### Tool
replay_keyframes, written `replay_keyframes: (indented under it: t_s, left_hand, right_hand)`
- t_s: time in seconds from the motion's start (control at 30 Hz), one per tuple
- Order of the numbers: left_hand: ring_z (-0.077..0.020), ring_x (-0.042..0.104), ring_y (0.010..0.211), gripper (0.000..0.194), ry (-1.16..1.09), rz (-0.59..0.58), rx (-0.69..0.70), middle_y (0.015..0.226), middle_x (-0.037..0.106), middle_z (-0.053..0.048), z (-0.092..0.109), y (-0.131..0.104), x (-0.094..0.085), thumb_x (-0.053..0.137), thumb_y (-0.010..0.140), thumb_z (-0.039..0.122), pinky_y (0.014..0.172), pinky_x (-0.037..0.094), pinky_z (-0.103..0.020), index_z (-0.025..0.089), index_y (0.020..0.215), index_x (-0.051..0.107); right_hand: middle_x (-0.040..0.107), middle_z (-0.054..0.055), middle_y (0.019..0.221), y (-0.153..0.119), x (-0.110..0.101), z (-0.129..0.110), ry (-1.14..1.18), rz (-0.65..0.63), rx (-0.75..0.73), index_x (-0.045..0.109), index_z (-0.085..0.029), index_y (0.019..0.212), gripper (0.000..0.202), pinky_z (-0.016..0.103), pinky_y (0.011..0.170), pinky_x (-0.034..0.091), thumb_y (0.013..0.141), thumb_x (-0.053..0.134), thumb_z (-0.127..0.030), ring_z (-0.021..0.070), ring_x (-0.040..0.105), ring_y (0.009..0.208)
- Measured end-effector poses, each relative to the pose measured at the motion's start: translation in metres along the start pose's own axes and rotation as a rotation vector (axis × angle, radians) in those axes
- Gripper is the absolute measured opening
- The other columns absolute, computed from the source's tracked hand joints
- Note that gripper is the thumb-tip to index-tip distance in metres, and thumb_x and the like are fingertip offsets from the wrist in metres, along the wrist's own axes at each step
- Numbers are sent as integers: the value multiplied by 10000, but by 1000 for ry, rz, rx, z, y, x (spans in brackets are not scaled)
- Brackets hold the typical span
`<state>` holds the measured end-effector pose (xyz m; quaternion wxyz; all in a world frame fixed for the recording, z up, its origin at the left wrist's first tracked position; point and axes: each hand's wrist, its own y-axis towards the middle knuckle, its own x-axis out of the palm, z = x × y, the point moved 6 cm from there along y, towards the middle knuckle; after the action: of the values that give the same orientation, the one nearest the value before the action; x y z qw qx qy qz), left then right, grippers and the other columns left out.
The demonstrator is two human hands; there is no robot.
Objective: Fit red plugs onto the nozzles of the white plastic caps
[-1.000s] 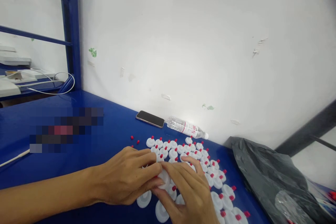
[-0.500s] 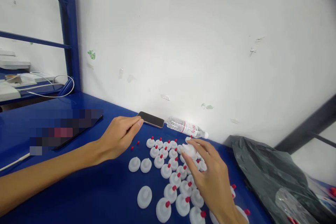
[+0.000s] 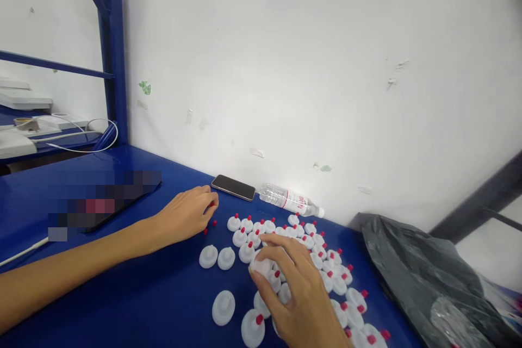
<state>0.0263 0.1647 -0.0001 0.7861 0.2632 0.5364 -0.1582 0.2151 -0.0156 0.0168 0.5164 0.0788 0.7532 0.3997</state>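
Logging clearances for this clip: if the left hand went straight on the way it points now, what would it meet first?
The left hand would probably meet the phone first, though the hand's height above the blue table is unclear, so it might pass over.

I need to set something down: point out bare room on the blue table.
Bare: the blue table between the left forearm and three untipped white discs; a smaller patch between phone and blue post. Crowded: around the right hand, where red-tipped white discs spread toward the bag.
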Motion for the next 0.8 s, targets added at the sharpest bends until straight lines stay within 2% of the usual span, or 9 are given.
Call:
replay_keyframes:
  t_s: [0.13,0.2,0.3,0.37,0.53,0.67,0.8]
  left_hand:
    - [-280,635,908,214,39,-43,3,974,687,-74,3,-4,6,477,949,140,708,377,-364,228,893,664]
    - [-278,636,899,214,48,-62,6,962,689,-69,3,-5,9,486,924,115,700,376,-360,230,879,660]
    - [-285,641,905,204,55,-87,9,955,695,-67,3,-7,11,501,908,103,702,381,-362,231,864,653]
    - [-294,645,921,196,56,-95,9,959,704,-72,3,-8,12,510,908,107,709,383,-369,231,872,658]
    - [-295,657,906,178,48,-97,2,943,725,-77,3,-10,13,535,915,132,696,382,-367,234,867,673]
    - [-293,668,876,201,29,-61,1,922,739,-70,5,-9,8,503,936,143,685,375,-365,233,829,647]
    - [-265,685,848,255,-23,11,34,897,753,-52,9,-8,2,431,989,176,721,407,-371,232,869,649]
  right_hand:
    - [736,32,1117,-2,5,1,52,-34,31,671,-301,1117,161,376,870,603,993,698,-202,227,728,1013]
    - [758,7,1080,-1,6,0,96,-47,12,666,-301,1131,179,414,973,583,991,711,-199,214,740,985]
    - [792,-21,1112,-1,9,-1,133,-87,1,652,-301,1189,227,465,1190,466,995,722,-208,206,756,1071]
    - [797,-23,1155,-1,10,0,133,-108,15,642,-306,1240,250,465,1242,410,1015,699,-213,203,750,1126]
    - [790,7,1070,-4,3,11,10,-11,102,666,-291,1165,186,535,1121,454,1074,549,-179,234,746,978]
    - [790,33,1017,-7,7,20,-80,-3,122,701,-269,1134,173,575,1052,472,1053,569,-190,269,735,945]
    - [785,7,933,-9,14,24,-68,-41,111,723,-268,1057,140,578,1001,501,1015,632,-170,271,729,914]
